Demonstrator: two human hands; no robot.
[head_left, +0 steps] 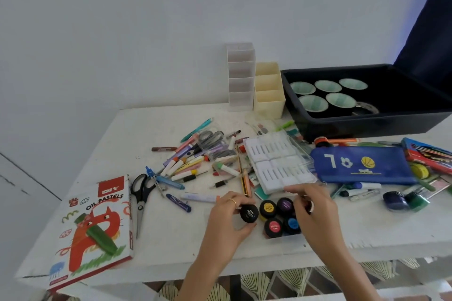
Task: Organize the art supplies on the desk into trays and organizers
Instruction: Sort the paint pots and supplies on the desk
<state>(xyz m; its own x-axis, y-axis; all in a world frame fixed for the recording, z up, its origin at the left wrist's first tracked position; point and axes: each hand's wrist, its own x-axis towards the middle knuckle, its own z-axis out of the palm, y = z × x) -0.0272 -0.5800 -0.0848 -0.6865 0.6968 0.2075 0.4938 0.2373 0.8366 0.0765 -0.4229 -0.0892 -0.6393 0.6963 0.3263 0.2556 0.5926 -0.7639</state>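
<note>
My left hand [226,221] grips a small black-lidded paint pot [249,213] near the front of the white desk [171,239]. Right beside it stands a cluster of paint pots [278,217] with yellow, purple, red and blue lid labels, set in a clear holder. My right hand [311,208] curls round another pot [308,206] at the cluster's right side; that pot is mostly hidden by my fingers. A loose heap of markers, crayons and pencils [193,164] lies behind my hands.
A white tiered organizer [241,78] and a cream one [269,90] stand at the back beside a black bin [367,122] holding paper cups. A clear case [278,161], blue pencil pouch [362,165], scissors [140,193], oil pastels box [93,230] and ink bottles [406,200] lie around.
</note>
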